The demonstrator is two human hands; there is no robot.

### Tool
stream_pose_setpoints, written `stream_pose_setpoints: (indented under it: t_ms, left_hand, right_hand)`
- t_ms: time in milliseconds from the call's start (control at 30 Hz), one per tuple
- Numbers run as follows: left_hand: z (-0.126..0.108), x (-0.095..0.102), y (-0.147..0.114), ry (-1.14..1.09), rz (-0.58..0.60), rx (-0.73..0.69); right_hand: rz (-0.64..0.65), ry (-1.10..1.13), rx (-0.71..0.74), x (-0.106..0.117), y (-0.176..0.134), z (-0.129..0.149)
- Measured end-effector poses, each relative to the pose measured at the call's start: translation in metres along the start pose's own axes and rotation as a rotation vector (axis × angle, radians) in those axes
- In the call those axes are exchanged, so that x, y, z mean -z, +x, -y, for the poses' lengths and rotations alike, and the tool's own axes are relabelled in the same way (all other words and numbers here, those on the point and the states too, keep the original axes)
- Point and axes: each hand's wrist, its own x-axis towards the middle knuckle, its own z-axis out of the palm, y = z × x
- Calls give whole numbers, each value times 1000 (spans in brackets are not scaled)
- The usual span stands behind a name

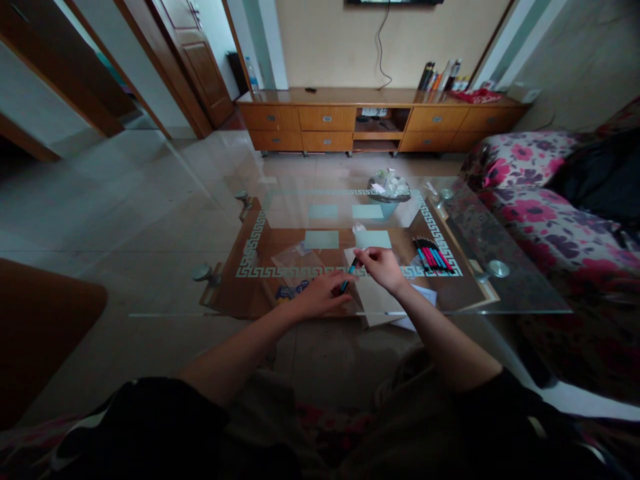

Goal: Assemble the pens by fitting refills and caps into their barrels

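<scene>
A slim pen (pixel 352 267) with black and blue parts is held at a slant over the near edge of the glass table. My right hand (pixel 381 265) pinches its upper end between thumb and fingertips. Around the lower end close the thumb and fingers of my left hand (pixel 323 293), partly covering it. To the right lies a row of several pens (pixel 433 255) in black, blue and pink, side by side. Under my right forearm are a pale flat board or pad (pixel 377 298) and a white paper (pixel 423 293). A clear plastic wrapper (pixel 295 260) is left of my hands.
The glass table (pixel 510 293) has a patterned border and metal corner supports. A basket (pixel 387 200) with crumpled plastic shows near its far side. Beyond stands a wooden cabinet (pixel 325 120) with bottles (pixel 443 75) on top. A flowered sofa (pixel 530 213) is at the right.
</scene>
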Motion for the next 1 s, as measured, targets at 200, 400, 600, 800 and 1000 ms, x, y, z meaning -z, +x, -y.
stream_pose_setpoints:
  t_ms: [200,400,600,800,1000]
  left_hand:
    - [4,-2,-1,184,105,-155]
    - [3,-4,-1,237,34,-176]
    - [4,-2,-2,252,27,-168]
    - [4,1,-2,248,13,-178]
    - [1,-1,-2,308,16,-194]
  right_hand:
    - [2,-109,81,-2,-3,3]
    - [90,-31,152,-6,-4,2]
    - [193,13,114,-9,-5,4]
    - [194,42,115,-10,-4,4]
    - [221,171,68,-9,-7,10]
